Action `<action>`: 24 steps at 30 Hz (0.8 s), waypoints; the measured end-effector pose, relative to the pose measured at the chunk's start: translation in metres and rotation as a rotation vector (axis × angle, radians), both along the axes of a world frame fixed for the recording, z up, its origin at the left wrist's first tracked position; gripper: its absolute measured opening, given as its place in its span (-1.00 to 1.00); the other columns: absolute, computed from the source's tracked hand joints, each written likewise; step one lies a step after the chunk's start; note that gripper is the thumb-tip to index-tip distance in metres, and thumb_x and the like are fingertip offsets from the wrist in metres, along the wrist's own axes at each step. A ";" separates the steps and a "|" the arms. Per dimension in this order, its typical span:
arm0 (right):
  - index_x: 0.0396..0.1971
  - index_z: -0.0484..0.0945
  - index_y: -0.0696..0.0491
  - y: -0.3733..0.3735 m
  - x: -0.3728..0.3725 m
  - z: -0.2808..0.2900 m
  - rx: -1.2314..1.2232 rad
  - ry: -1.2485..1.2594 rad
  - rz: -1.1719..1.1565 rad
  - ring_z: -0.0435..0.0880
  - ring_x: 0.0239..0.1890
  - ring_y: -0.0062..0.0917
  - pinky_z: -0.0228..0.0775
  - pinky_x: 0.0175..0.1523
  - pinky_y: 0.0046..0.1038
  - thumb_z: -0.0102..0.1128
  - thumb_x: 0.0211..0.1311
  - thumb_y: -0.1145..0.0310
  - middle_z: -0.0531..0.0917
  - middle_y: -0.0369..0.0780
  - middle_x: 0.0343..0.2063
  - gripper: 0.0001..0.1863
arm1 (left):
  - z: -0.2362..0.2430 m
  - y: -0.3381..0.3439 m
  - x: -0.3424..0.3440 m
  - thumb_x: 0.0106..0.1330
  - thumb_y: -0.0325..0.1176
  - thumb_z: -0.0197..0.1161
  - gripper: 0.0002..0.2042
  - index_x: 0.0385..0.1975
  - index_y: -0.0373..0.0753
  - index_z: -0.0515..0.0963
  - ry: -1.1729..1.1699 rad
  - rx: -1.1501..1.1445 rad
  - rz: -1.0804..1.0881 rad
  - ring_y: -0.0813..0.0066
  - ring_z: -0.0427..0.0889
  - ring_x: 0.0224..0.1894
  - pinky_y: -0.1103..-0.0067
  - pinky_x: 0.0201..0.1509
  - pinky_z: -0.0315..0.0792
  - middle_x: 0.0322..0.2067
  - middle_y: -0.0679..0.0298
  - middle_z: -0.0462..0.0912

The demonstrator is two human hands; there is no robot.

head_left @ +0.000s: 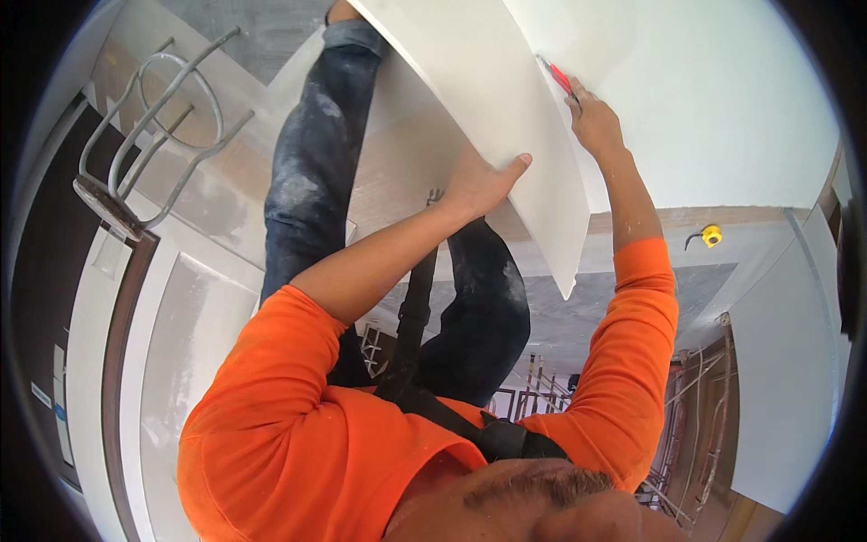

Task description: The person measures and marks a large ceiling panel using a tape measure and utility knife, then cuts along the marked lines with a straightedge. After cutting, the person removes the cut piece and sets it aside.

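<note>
A long, narrow strip of white board [479, 81] lies tilted up along the edge of a large white board [704, 108], its pointed near end hanging past the edge. My left hand [483, 185] is closed on the strip's left edge, thumb on top and the other fingers hidden underneath. In my right hand [594, 119] is a red utility knife [561, 79], held over the large board close to the line where strip and board meet. The knife's tip points away and to the left, and I cannot tell whether it touches the board.
A yellow tape measure [712, 236] lies to the right, beyond the board's near edge. At the left, a stool [144, 135] with grey metal legs lies on its side. A white panelled door [194, 361] is at the lower left. Scaffold-like poles [700, 406] show at the lower right.
</note>
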State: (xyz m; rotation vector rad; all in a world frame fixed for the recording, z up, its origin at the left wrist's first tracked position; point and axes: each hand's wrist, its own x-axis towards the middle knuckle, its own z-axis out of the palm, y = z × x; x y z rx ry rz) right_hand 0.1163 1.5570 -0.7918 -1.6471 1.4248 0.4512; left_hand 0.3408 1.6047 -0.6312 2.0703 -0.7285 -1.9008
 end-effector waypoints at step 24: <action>0.27 0.51 -0.12 0.332 -0.258 0.016 0.223 0.167 0.034 0.70 -0.16 -0.12 0.56 -0.05 -0.07 0.02 0.45 0.31 0.70 -0.08 -0.21 -0.58 | 0.016 0.027 -0.049 0.28 -0.41 0.37 -0.48 0.17 -0.51 0.36 -0.039 0.049 0.106 0.30 0.60 0.03 0.44 0.18 0.45 0.00 0.00 0.59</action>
